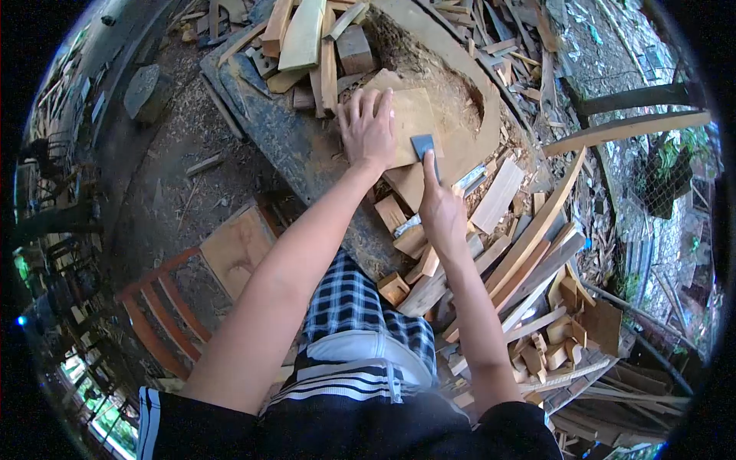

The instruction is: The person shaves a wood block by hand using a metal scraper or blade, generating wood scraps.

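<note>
My left hand [368, 126] lies flat, fingers spread, on a thin light wooden board [418, 115] that rests on a dark, dusty workbench [295, 149]. My right hand [438, 205] grips a small grey sanding block [423, 146] and presses it against the near right edge of that board, index finger stretched along it. Sawdust covers the curved wooden piece [475, 142] beside the board.
Offcuts and planks [307, 38] are stacked at the far end of the bench. A heap of wood scraps [529, 261] lies to my right. A red wooden chair [165, 299] with a plywood sheet [238, 245] stands at my left. Dirt ground surrounds the bench.
</note>
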{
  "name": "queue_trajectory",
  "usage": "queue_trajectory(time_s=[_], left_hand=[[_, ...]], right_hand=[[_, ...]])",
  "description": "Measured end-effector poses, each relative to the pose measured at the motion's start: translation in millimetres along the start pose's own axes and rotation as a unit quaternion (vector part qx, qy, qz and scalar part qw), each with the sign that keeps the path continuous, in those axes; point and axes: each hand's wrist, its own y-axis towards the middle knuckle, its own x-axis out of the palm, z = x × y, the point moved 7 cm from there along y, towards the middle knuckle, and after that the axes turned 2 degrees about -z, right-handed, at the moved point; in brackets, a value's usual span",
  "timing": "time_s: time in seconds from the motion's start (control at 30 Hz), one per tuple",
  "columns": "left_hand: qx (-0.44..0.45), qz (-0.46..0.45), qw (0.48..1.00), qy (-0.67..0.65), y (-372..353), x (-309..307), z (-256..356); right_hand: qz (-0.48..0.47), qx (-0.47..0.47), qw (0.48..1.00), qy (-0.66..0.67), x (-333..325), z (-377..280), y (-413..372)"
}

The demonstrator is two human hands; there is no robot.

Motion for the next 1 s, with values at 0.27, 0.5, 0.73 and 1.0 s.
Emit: queue_trajectory(time_s=[0.27, 0.5, 0.73, 1.0], left_hand=[[0.006, 0.005, 1.0, 0.003, -3.2, -0.5, 2.4], [0.009, 0.004, 1.0, 0.0, -2.9, -3.8, 2.7], [0.015, 0.006, 1.0, -0.005, -3.3, 2.9, 0.6], [0.035, 0.007, 0.999, 0.021, -2.6, 7.4, -1.5]], right_hand=[[0.063, -0.021, 0.996, 0.053, -9.0, -1.1, 29.0], [-0.003, 0.006, 0.999, 0.042, -11.5, 1.3, 24.8], [-0.022, 0.013, 0.998, 0.065, -11.5, 7.6, 23.9], [0.018, 0.079, 0.979, 0.186, -4.8, 33.6, 16.6]])
